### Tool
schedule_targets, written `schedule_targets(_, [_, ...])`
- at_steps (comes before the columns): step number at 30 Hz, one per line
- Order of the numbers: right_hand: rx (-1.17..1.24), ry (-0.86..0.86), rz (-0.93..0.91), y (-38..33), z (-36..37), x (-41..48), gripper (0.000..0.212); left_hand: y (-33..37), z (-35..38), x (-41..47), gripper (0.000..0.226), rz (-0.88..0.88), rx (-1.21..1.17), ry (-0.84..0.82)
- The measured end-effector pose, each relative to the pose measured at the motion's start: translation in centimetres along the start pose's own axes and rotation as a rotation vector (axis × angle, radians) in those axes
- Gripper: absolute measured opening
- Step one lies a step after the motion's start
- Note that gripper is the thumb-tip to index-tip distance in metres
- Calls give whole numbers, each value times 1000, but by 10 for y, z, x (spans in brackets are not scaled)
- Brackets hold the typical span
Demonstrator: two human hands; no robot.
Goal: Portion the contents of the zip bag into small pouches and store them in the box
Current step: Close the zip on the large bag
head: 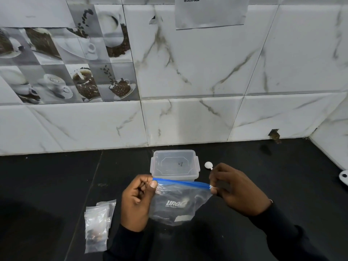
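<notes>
Zip bag held up between my hands, just above the tabletop. Blue zip strip stretched taut from one hand to the other. My left hand is pinched on the strip's left end, thumb on top. My right hand is pinched on the right end, at the white slider, and also grips a small white spoon whose bowl sticks out past the fingers. Bag hangs clear, white lettering on its face, little showing inside. Box sits just beyond my hands, lid on, against the tiled wall. Pouches lie piled left of my left hand, dark bits inside the lower ones.
</notes>
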State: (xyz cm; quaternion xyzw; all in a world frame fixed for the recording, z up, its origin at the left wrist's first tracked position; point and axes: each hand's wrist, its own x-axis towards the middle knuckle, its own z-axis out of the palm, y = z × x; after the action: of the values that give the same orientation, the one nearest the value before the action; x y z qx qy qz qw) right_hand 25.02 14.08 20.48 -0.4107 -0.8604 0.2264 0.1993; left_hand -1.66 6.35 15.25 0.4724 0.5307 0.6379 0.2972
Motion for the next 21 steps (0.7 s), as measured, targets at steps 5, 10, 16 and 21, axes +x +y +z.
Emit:
schedule_targets(5, [91, 57, 51, 9, -8, -11, 18, -4, 2, 3, 25, -51, -106, 8])
schedule_targets(10, [495, 128, 157, 9, -2, -16, 5, -1, 9, 5, 11, -103, -356, 17])
schedule_targets(16, [957, -23, 289, 9, 53, -15, 64, 1, 9, 14, 16, -243, -599, 8])
schedule_targets(21, [943, 123, 357, 15, 92, -13, 55, -1, 4, 13, 31, -287, -518, 10])
